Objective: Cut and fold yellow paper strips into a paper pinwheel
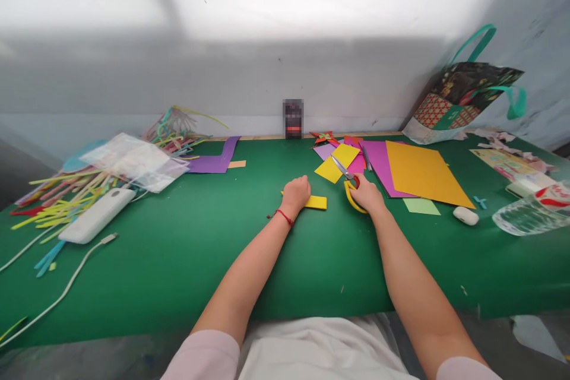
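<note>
My left hand (295, 193) rests on the green table (178, 261) with its fingers curled over a small yellow paper strip (316, 202). A red thread bracelet circles that wrist. To the right, my right hand (365, 192) grips the yellow handles of a pair of scissors (346, 177), whose blades point up and left over a yellow paper square (337, 162). Pink and purple sheets (378, 166) lie just beyond the scissors.
A large orange sheet (423, 173) lies right of the scissors, with a pale green scrap (421, 206), a white oval object (465, 215) and a plastic bottle (525, 215). A patterned bag (458, 101) stands at back right. Straws (66, 196), a white power bank (97, 215) and a cable lie left.
</note>
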A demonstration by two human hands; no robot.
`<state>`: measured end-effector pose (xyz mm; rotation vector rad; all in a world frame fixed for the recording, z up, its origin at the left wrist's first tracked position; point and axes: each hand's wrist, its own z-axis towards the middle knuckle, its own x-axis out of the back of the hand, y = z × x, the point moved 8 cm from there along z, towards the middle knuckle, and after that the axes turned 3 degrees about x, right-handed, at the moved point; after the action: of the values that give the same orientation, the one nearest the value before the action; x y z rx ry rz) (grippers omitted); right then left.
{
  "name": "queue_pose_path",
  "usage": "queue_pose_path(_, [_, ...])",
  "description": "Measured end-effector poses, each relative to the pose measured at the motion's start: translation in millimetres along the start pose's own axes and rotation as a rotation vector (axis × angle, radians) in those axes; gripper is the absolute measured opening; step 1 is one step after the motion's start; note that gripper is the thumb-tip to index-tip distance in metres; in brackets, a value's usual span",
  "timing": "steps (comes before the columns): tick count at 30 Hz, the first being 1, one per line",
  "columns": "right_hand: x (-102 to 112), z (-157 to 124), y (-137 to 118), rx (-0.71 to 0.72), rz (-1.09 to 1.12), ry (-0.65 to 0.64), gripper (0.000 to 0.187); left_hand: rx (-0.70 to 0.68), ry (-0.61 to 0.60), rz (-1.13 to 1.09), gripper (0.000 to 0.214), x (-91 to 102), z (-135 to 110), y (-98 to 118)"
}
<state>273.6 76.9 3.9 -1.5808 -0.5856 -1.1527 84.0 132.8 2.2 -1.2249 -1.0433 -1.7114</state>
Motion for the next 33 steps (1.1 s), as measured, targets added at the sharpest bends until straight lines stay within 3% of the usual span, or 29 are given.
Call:
queue_pose_path(6, [-17, 9, 4, 0.05, 0.051, -0.162, 0.07, 0.069, -0.006, -0.016, 0.029, 2.5, -9, -7])
queue_pose_path(11, [-20, 17, 4, 0.064, 0.093, -0.245, 0.064, 0.124, 0.033, -0.035, 0.032, 14.5, -15, -15])
queue_pose_path(15, [-15, 18, -4, 0.065, 0.02, -0.186, 0.048, 0.131, 0.102, -0.063, 0.035, 23.8, -16, -17])
queue_pose_path(19, [-12, 11, -10, 0.011, -0.155, -0.15, 0.047, 0.063, 0.168, -0.103, 0.034, 27.4, -18, -12])
queue_pose_path(23, [-10, 11, -20, -0.014, -0.262, -0.184, 0.044, 0.013, 0.149, -0.123, 0.033, 24.4, -20, -8])
queue_pose_path(28, [0, 26, -42, -0.045, -0.294, -0.249, 0.028, 0.017, 0.124, -0.169, 0.031, 23.6, -22, -7])
queue_pose_path(31, [9, 26, -65, -0.001, -0.285, -0.191, 0.033, 0.077, 0.133, -0.197, 0.032, 24.8, -22, -11])
queue_pose_path(33, [7, 16, -84, 0.101, -0.229, -0.138, 0.039, 0.113, 0.138, -0.217, 0.031, 25.5, -21, -14])
